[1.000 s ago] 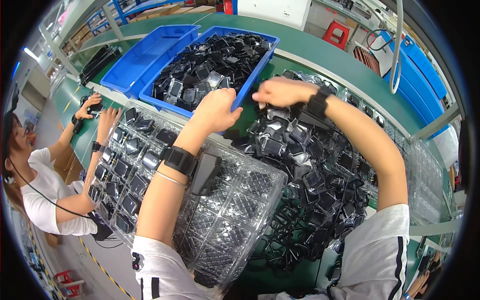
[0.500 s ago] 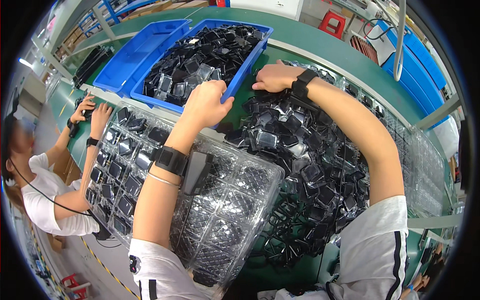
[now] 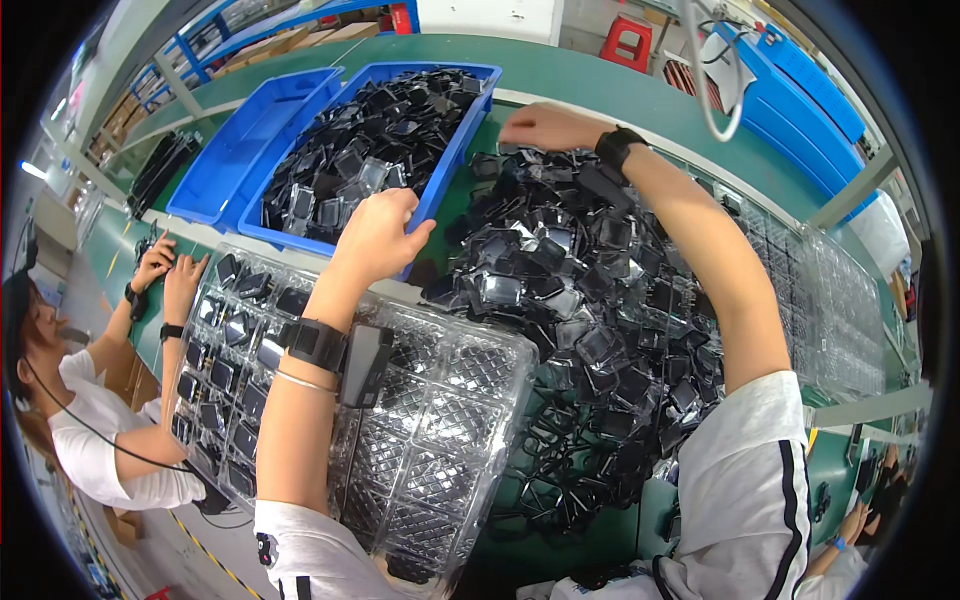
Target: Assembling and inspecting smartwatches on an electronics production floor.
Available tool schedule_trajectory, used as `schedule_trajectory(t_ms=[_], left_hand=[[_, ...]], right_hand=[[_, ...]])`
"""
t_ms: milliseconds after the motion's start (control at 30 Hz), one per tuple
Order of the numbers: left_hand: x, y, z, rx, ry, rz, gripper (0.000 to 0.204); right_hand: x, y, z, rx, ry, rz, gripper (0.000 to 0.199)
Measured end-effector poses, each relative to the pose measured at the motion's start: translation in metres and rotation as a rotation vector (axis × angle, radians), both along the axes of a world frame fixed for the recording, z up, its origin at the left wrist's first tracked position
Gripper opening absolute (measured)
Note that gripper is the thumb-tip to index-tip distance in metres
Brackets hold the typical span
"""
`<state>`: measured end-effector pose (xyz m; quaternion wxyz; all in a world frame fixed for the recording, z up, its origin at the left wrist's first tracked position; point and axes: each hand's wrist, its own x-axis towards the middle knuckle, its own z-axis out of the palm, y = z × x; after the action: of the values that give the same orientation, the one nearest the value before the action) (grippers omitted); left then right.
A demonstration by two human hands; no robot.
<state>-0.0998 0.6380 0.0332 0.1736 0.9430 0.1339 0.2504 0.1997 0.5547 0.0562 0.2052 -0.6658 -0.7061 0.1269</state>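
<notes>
While the left forearm [image 3: 295, 445] crosses the clear plastic tray [image 3: 455, 440] and hides some of its pockets, the left hand [image 3: 376, 236] is positioned over the near right corner of the filled blue bin [image 3: 285, 240]. Its fingers are curled with the thumb extended; whether this grip holds anything cannot be told. The right hand [image 3: 555, 128] is bent down at the far end of a heap of black square parts [image 3: 560, 270], which lies on the green bench [image 3: 484, 132] between the bin and the clear trays at right [image 3: 845, 320]. The back of the hand conceals the fingertips, so the state of that grip cannot be told either. Similar parts fill the bin and occupy the left section of the tray. Thin black frames [image 3: 570, 460] lie at the heap's near side; the right forearm [image 3: 715, 250] covers part of the heap. A second blue bin [image 3: 240, 150] adjoins the first. A co-worker [image 3: 95, 440] is at left. Relative to the frame half a second earlier, the surroundings appear farther left; the left hand keeps its place over the bin corner, while the right hand appears closer to the pale rail [image 3: 515, 97].
</notes>
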Motion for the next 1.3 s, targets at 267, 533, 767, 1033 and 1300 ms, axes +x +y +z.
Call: schedule_trajectory(t_ms=[267, 533, 767, 1033, 1300], left_hand=[[0.006, -0.006, 0.001, 0.043, 0.002, -0.064, 0.022], [0.014, -0.023, 0.012, 0.108, 0.097, -0.204, 0.022], [0.013, -0.029, 0.043, 0.294, 0.263, -0.243, 0.032], [-0.048, -0.098, 0.146, 0.372, 0.262, -0.074, 0.021], [-0.200, -0.280, 0.163, 0.261, 0.028, 0.054, 0.016]], right_hand=[[0.090, -0.041, -0.062, -0.270, -0.297, -0.377, 0.066], [0.046, -0.055, -0.018, -0.425, 0.169, -0.357, 0.077], [-0.020, -0.096, 0.049, -0.290, 0.402, -0.173, 0.067], [-0.002, -0.171, 0.081, -0.361, -0.138, -0.382, 0.060], [0.013, -0.210, 0.006, -0.159, -0.212, -0.427, 0.053]])
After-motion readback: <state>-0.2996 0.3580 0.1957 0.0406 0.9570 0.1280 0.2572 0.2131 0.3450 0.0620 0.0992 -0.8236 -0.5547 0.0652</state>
